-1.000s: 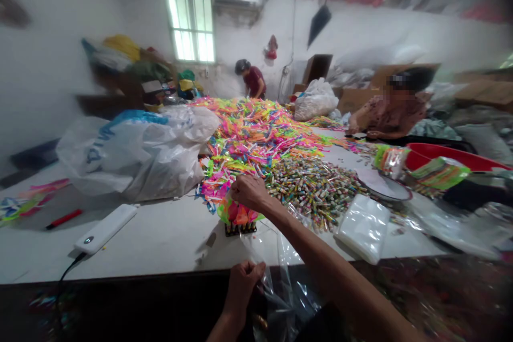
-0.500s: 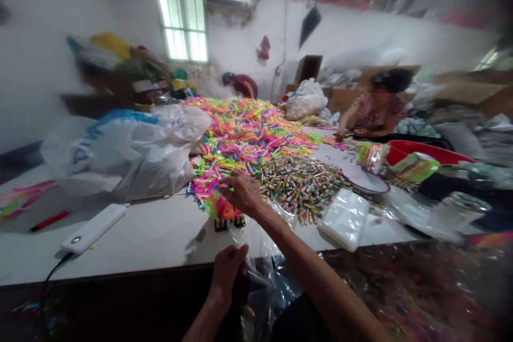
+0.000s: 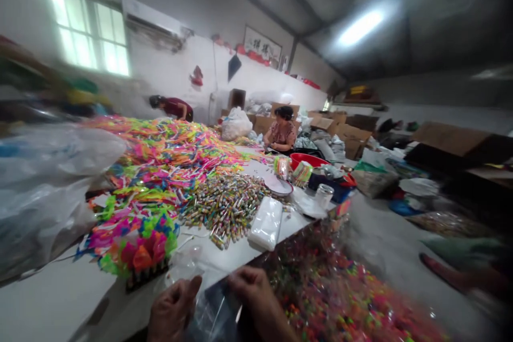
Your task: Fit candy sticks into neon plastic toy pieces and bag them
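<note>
Low in the head view, near the table's front edge, a clear plastic bag [image 3: 214, 307] hangs between my two hands. My left hand [image 3: 173, 307] is closed on the bag's left side, thumb up. My right hand [image 3: 254, 288] has its fingers pinched at the bag's right edge, slightly blurred. What is inside the bag I cannot make out. Just beyond my left hand stands a black tray [image 3: 149, 273] with small upright pieces topped by bright plastic strips [image 3: 142, 248]. A heap of small patterned tubes [image 3: 228, 203] lies farther off, beside a stack of clear bags [image 3: 266, 223].
A large pile of neon plastic strips [image 3: 172, 144] covers the table's left and far part. A big white sack [image 3: 52, 171] lies at left. A person [image 3: 282, 131] sits beyond a red basin [image 3: 308, 160]; another person [image 3: 176, 108] bends at the back. Bagged colourful pieces [image 3: 344, 294] lie at right below the table.
My view has swung right. My right hand has left the colourful strips by the tray and come back to the bag beside my left hand, and the bag is now held between both.
</note>
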The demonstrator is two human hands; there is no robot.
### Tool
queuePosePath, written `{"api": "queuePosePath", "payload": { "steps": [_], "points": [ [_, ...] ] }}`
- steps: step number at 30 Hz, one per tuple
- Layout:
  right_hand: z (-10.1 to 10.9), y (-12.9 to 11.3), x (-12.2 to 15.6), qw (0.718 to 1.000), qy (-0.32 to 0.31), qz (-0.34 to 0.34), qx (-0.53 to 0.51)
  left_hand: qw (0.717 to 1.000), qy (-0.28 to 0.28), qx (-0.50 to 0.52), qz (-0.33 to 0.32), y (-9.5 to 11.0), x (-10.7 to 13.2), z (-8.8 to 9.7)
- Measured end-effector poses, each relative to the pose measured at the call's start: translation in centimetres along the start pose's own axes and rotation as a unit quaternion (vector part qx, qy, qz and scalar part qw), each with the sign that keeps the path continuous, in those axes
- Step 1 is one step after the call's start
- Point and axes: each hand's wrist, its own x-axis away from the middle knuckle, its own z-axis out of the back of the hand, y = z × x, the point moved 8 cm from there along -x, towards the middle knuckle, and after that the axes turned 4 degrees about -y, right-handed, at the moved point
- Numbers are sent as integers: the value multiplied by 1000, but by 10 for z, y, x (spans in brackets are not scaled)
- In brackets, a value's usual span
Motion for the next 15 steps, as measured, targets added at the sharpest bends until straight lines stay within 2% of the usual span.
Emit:
{"api": "queuePosePath", "payload": {
  "steps": [2,4,5,7,8,9,10,11,13,15],
  "points": [
    [42,-15,-1,993,111,10,-33,992,-16,-117,-43,6,-1,3],
    [64,-36,-1,986,156,53,19,964,25,-241,-110,22,2,11],
    [64,-46,-2,984,147,72,66,940,64,-295,-159,36,7,14],
    [48,-58,-2,981,70,96,156,874,137,-378,-274,71,22,12],
    [35,-62,-1,976,20,102,190,836,138,-426,-316,87,27,2],
    [24,-64,2,971,-25,107,213,803,130,-470,-342,101,29,-8],
    [16,-68,5,965,-53,112,229,778,90,-513,-352,110,27,-21],
    [13,-73,7,961,-61,120,241,765,31,-547,-339,115,22,-33],
    [16,-85,5,955,-37,129,266,756,-31,-580,-303,125,12,-48],
    [23,-91,-3,948,-3,117,296,750,-45,-593,-289,137,6,-61]
  ]
}}
